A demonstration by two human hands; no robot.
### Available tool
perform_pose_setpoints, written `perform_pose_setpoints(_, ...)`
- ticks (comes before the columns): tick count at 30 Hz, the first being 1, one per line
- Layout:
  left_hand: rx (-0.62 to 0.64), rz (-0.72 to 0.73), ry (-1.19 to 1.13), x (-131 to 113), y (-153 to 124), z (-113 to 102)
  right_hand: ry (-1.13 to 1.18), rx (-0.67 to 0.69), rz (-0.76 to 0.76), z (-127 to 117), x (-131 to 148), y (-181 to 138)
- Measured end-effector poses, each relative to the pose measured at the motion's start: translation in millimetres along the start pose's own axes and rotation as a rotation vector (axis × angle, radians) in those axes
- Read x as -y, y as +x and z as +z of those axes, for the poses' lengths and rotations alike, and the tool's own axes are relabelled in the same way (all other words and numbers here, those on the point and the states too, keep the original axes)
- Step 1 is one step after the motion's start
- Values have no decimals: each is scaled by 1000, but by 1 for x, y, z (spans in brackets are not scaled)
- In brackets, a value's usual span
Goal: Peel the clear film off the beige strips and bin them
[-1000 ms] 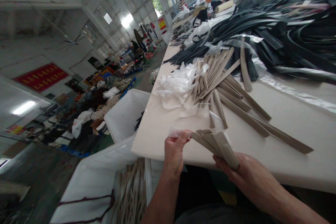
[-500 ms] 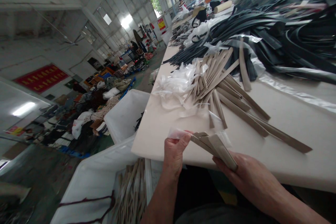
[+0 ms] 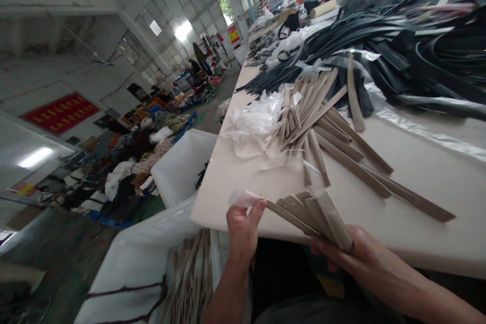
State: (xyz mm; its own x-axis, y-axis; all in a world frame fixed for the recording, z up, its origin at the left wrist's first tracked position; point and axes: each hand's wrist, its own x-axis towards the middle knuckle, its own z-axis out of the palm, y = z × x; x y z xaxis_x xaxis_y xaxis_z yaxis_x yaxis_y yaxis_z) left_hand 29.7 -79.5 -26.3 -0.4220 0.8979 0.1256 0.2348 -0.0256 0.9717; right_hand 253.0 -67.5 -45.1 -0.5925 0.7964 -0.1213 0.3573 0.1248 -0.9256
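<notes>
My right hand (image 3: pixel 360 253) grips a fanned bundle of taupe strips (image 3: pixel 313 215) above the table's front edge. Thumb and fingers of my left hand (image 3: pixel 245 223) pinch the end of the leftmost strip, where a piece of clear plastic film (image 3: pixel 245 198) sticks out past the fingertips. That strip slants away from the others toward my left hand. More plastic shows at the upper ends of the bundle. Beyond my hands, a heap of similar taupe strips (image 3: pixel 307 111) lies on the table beside a pile of crumpled clear film pieces (image 3: pixel 258 119).
Long black strips (image 3: pixel 341 35) cover the far right of the pale table (image 3: pixel 417 172). Below its left edge stands a white bin (image 3: pixel 125 248) holding taupe strips, with another white bin (image 3: pixel 182 162) behind it. Heaped materials fill the floor further left.
My left hand has moved left and slightly down, drawing the leftmost strip apart from the bundle. The bundle is fanned wider, and my right hand has shifted slightly right.
</notes>
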Motion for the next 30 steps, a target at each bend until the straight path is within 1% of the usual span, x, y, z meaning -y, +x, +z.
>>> perform_pose_setpoints(2,24,-95,-59,9,4,-6,-31,-32,27,-2,-6,-4)
perform_pose_setpoints(4,46,-166,-150,17,3,-5,-92,-109,44,-2,-8,-5)
perform_pose_setpoints(6,86,-219,-251,21,-3,4,-132,-160,36,-1,-4,-1)
perform_pose_setpoints(8,143,-262,-340,20,-10,16,-137,-168,8,1,5,3)
perform_pose_setpoints(10,173,-285,-398,16,-13,24,-101,-140,-16,4,12,7)
perform_pose_setpoints(11,167,-284,-412,14,-13,26,-79,-121,-27,5,14,7)
perform_pose_setpoints(13,131,-274,-416,11,-11,24,-54,-98,-52,6,14,7)
perform_pose_setpoints(15,113,-267,-407,10,-11,23,-74,-117,-80,6,11,7)
perform_pose_setpoints(17,165,-302,-411,10,-16,26,-111,-161,-97,7,9,9)
perform_pose_setpoints(20,285,-381,-449,9,-24,37,-121,-219,-112,8,10,15)
perform_pose_setpoints(21,289,-380,-484,8,-24,39,-118,-234,-115,9,11,17)
perform_pose_setpoints(22,262,-359,-533,7,-22,41,-119,-242,-117,9,11,19)
perform_pose_setpoints(23,204,-329,-593,6,-18,41,-122,-242,-118,10,11,20)
perform_pose_setpoints(26,-24,-256,-721,5,-5,38,-136,-220,-105,13,8,23)
perform_pose_setpoints(27,-55,-258,-725,6,-4,39,-138,-220,-104,14,7,24)
perform_pose_setpoints(28,-48,-273,-716,7,-6,41,-136,-224,-106,15,6,26)
perform_pose_setpoints(29,-3,-299,-705,9,-9,45,-133,-230,-110,16,5,28)
perform_pose_setpoints(30,68,-334,-696,11,-14,49,-127,-236,-118,17,5,29)
